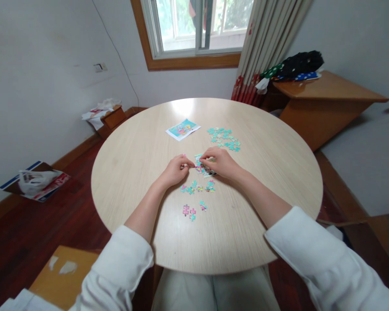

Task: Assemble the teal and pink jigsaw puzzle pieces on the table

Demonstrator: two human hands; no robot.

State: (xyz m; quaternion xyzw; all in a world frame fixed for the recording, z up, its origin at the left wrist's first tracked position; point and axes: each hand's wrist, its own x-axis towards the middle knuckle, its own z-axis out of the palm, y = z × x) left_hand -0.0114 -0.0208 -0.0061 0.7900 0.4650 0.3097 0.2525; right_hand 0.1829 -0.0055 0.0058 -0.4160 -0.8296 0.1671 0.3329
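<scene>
On the round table, a small patch of joined jigsaw puzzle pieces (209, 171) lies between my hands, partly covered by my right hand. My left hand (177, 169) is closed from the left side, thumb and fingertips pinched on a pink puzzle piece (195, 166) at the patch's left edge. From above right, my right hand (221, 161) reaches over the patch with its fingers pinched at the upper edge. What sits in that pinch is too small to make out. Loose multicoloured pieces (192, 188) lie just below, and pink and teal pieces (192, 214) nearer me.
A printed picture (183, 129) lies at the back of the round table (126, 151). Right of it is a spread of teal puzzle pieces (225, 138). A wooden desk (330, 86) with piled cloth (300, 65) stands at right, a yellow-brown board (60, 276) at lower left.
</scene>
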